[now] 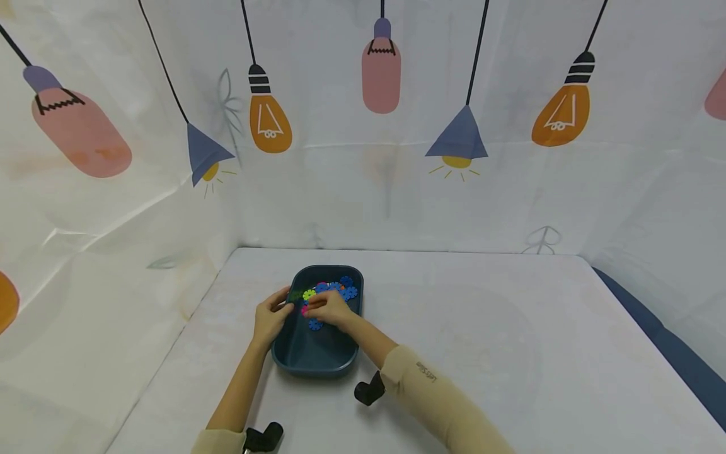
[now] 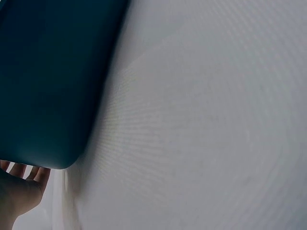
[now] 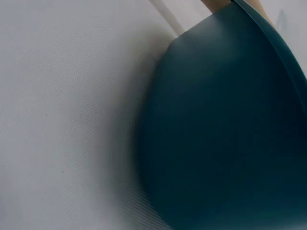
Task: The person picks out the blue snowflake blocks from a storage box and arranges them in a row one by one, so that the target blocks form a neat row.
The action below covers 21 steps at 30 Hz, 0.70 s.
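A dark teal plastic tray (image 1: pixel 315 360) with rounded corners sits on the white table. My left hand (image 1: pixel 274 318) grips its left rim, and the left wrist view shows the fingers (image 2: pixel 29 173) against the tray wall. Inside, toward the far half, lie several flower-shaped plastic discs: blue discs (image 1: pixel 350 292), a yellow-green disc (image 1: pixel 309 294) and a pink disc (image 1: pixel 304 311). My right hand (image 1: pixel 334 310) reaches in over the right rim, fingertips right at the pink disc; I cannot tell whether they pinch it. Another blue disc (image 1: pixel 315 325) lies just below that hand.
The white tabletop (image 1: pixel 482 340) stretches right of the tray. A white sheet (image 1: pixel 351 202) printed with lamps hangs behind and on the left. Black wrist mounts (image 1: pixel 370 389) sit on both forearms, the right one close to the tray's near right corner.
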### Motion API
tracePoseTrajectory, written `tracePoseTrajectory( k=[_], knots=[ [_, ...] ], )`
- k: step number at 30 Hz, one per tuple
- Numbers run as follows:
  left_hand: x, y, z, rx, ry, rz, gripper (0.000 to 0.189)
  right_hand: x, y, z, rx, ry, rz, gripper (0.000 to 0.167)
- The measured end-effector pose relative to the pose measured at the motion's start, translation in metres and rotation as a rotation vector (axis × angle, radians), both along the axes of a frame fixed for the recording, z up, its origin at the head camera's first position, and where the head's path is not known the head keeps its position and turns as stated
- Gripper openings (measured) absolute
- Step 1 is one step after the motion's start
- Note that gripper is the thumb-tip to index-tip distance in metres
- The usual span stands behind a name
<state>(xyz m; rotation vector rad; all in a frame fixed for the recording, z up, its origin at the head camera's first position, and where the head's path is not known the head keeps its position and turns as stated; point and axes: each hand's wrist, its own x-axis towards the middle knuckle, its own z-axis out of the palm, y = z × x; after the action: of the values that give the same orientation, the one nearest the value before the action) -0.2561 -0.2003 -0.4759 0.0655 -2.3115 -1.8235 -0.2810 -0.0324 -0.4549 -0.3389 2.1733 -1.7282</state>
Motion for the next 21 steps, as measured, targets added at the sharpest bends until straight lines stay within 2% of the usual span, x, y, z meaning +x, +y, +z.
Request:
tracePoseTrajectory(
  k=[5, 13, 16, 21],
  knots=[
    [-0.001, 0.0, 0.0, -0.003, -0.012, -0.001, 0.043, 0.002, -0.005, -0.001, 0.052, 0.015, -0.044, 0.034],
    [0.0, 0.001, 0.001, 0.025, 0.017, 0.0, 0.042, 0.003, -0.013, 0.0, 0.125, 0.028, -0.227, 0.038],
    [0.0, 0.002, 0.0, 0.013, 0.032, 0.006, 0.042, 0.004, -0.013, 0.0, 0.177, 0.007, -0.29, 0.034],
    [0.0, 0.001, -0.002, -0.005, 0.037, 0.011, 0.042, 0.007, -0.01, 0.002, 0.205, -0.009, -0.339, 0.027]
  ],
)
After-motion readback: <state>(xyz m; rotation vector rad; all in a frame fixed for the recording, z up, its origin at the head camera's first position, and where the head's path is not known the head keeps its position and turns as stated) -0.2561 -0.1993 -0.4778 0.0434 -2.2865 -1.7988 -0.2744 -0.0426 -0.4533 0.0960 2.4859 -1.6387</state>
